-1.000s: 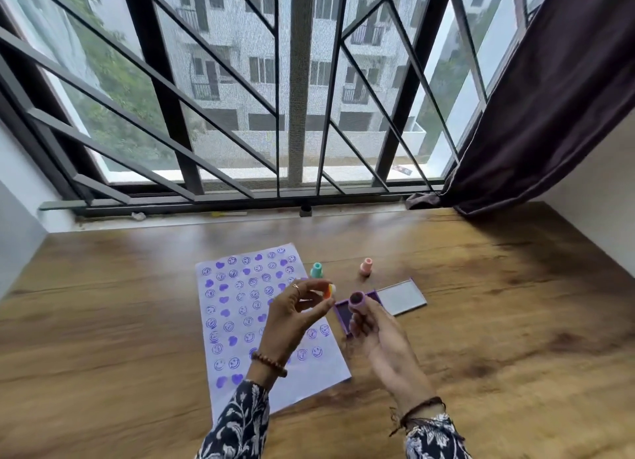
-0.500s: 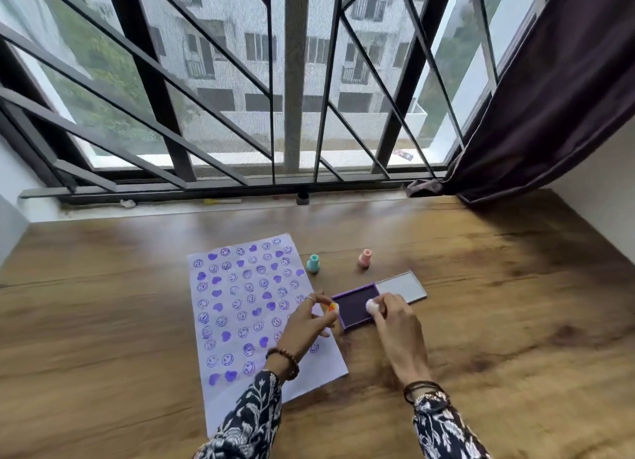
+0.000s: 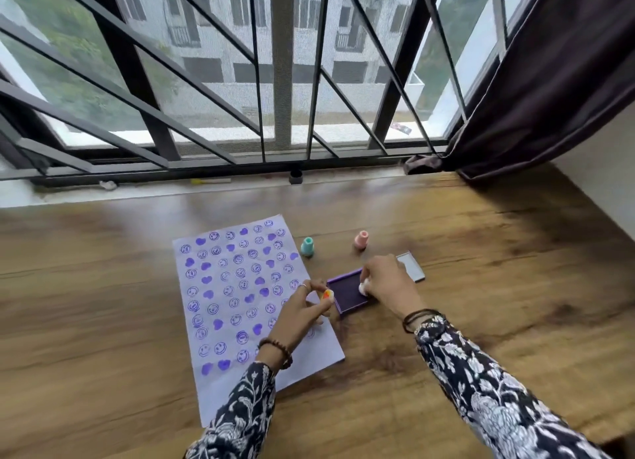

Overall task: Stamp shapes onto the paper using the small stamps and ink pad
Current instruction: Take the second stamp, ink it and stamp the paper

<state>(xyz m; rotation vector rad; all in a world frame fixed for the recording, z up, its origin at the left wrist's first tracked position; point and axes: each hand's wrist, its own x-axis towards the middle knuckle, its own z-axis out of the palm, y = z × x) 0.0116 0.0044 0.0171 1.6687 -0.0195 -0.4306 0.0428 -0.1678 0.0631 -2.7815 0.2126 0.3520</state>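
A white paper [image 3: 240, 286] covered with purple smiley and heart prints lies on the wooden table [image 3: 103, 304]. Right of it sits the open purple ink pad [image 3: 347, 295], its grey lid [image 3: 410, 266] folded back. My right hand [image 3: 385, 283] holds a small white stamp [image 3: 363, 288] pressed down on the pad. My left hand [image 3: 302, 314] rests on the paper's right edge and pinches a small orange stamp [image 3: 326, 294]. A teal stamp [image 3: 307, 246] and a pink stamp [image 3: 360, 239] stand upright behind the pad.
A barred window [image 3: 281, 80] runs along the table's far edge, with a narrow sill [image 3: 206, 183] below it. A dark curtain [image 3: 549, 91] hangs at the right, next to a white wall [image 3: 604, 170].
Both hands came down from in front of me. My right hand brought its stamp onto the ink pad, and my left hand settled on the paper's edge with the orange stamp.
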